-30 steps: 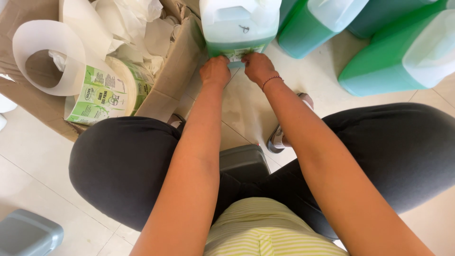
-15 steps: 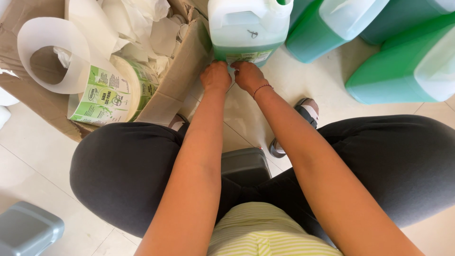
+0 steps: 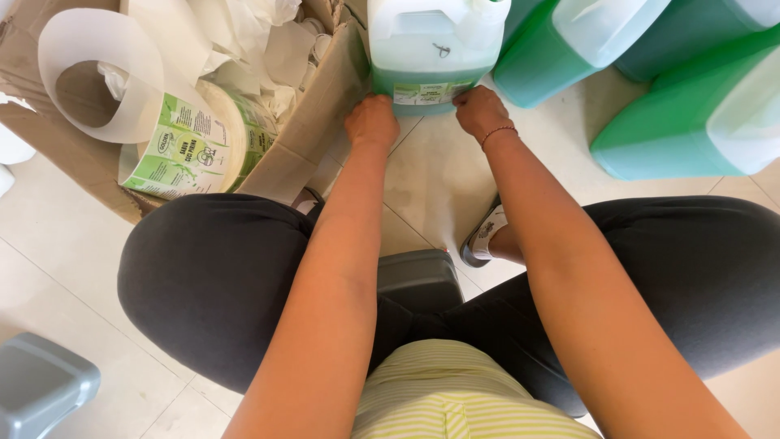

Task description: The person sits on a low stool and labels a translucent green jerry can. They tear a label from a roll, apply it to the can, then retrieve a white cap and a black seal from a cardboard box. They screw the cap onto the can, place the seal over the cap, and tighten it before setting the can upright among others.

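The big jug (image 3: 433, 50) of green liquid sits on the floor (image 3: 422, 183), right by the cardboard box (image 3: 313, 130). A moment ago both hands were close together at its bottom middle. Now they have slid apart: the left hand (image 3: 371, 122) and the right hand (image 3: 481, 110) press the small label's (image 3: 428, 93) two ends flat. Their fingers are bent against the jug, not closed around anything. I count four green jugs, one box, one roll of labels (image 3: 191, 146), two grey stools.
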